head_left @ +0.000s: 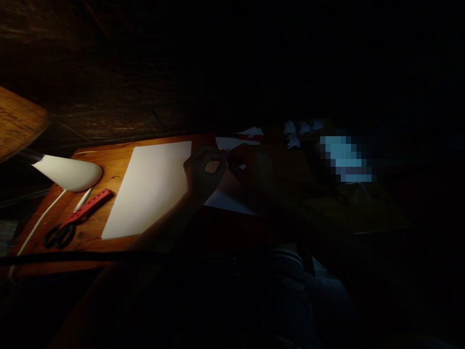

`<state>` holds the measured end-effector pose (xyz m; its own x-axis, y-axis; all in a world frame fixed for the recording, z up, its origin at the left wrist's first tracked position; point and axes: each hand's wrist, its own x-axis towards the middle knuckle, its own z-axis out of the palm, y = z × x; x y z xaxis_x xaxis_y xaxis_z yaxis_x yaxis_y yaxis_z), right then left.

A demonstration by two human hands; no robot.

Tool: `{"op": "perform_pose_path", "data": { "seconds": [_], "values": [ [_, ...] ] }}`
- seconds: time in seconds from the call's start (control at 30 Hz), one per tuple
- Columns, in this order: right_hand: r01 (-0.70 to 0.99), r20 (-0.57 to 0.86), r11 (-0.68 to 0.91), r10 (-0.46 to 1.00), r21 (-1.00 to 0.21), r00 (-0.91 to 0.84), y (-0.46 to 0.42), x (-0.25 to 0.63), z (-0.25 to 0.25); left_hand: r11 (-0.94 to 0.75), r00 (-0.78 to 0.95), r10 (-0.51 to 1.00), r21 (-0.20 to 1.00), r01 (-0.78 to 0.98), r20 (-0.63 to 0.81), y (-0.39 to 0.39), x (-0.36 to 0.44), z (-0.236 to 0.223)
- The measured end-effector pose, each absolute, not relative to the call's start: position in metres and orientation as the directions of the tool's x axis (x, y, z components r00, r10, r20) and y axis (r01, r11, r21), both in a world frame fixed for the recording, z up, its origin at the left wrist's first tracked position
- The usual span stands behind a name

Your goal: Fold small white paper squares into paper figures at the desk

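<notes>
Over the white sheets, my left hand (199, 173) and my right hand (256, 162) meet at their fingertips. Both pinch with thumb and index finger curled into a ring. Whatever lies between the fingertips is too small and dark to make out. Left of my left hand lies a large white paper sheet (152, 182). Part of another sheet (230, 202) shows below my hands. Just beyond the fingers are paper pieces (225, 142) with a red item (250, 137) across them. My right hand and forearm are mostly in shadow.
At the left stand a white lamp base (72, 172) with a cord and a wooden panel (18, 121). Nearby lie scissors (60, 236) with a red perforated cover (89, 206). Several folded paper pieces (293, 140) sit at the back right, beside a pixelated bright screen (347, 157).
</notes>
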<state>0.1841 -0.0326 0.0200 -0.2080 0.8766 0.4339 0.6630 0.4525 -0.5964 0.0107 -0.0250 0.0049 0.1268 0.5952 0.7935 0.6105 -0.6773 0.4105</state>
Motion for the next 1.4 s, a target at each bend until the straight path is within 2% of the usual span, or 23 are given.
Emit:
{"op": "perform_pose_path", "data": {
  "seconds": [0.4,0.63,0.8,1.1,1.23,1.3,1.4],
  "values": [
    [0.653,0.420,0.450,0.882,-0.610,-0.215,-0.032,0.184,0.020,-0.649,0.099,0.621,0.438,0.622,0.778,-0.025,0.012,0.004],
    [0.651,0.427,0.419,0.890,-0.634,-0.157,-0.032,0.182,0.018,-0.659,0.096,0.630,0.465,0.591,0.771,-0.026,0.013,0.005],
    [0.636,0.429,0.418,0.891,-0.648,-0.149,-0.031,0.182,0.017,-0.646,0.094,0.621,0.440,0.624,0.778,-0.026,0.013,0.004],
    [0.489,0.397,0.402,0.910,-0.774,-0.121,-0.020,0.184,0.008,-0.646,0.101,0.647,0.473,0.599,0.756,-0.028,0.013,0.005],
    [0.341,0.335,0.358,0.934,-0.869,-0.127,-0.014,0.187,0.008,-0.637,0.013,0.660,0.550,0.541,0.751,-0.022,0.012,-0.002],
    [0.273,0.309,0.334,0.942,-0.902,-0.133,-0.011,0.187,0.009,-0.631,-0.077,0.680,0.636,0.445,0.729,-0.017,0.012,-0.007],
    [0.236,0.281,0.307,0.950,-0.922,-0.140,-0.009,0.188,0.009,-0.593,-0.074,0.764,0.742,0.312,0.642,-0.008,0.010,-0.015]
  ]
}}
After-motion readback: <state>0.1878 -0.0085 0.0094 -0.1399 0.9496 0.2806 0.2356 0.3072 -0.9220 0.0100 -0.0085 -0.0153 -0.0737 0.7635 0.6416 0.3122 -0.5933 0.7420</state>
